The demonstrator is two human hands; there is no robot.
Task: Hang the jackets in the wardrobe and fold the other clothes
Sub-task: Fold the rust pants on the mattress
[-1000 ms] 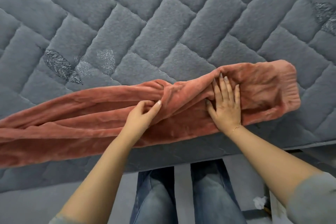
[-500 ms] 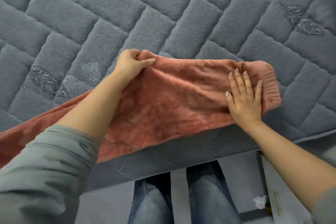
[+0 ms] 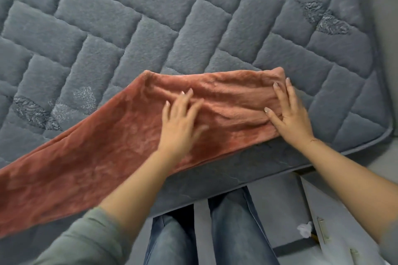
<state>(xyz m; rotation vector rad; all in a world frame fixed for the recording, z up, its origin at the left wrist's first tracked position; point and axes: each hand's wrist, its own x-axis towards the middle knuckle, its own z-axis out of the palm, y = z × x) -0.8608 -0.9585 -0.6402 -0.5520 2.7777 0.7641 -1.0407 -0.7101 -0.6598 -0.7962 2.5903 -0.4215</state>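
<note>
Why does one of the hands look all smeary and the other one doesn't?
In the head view, the left hand is motion-blurred, its fingers streaked over the pink fleece garment; the right hand lies flat and sharp on it, nails clear; light is soft and even, no glare; the wide lens bends the grey quilted bed lines.

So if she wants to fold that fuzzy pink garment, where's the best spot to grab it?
Probably the far left corner of the pink garment, pinched from above with the left hand. That edge lies spread flat and free on the grey bed cover, while the right hand already presses down the right end, so the cloth should fold toward her without sliding.
</note>
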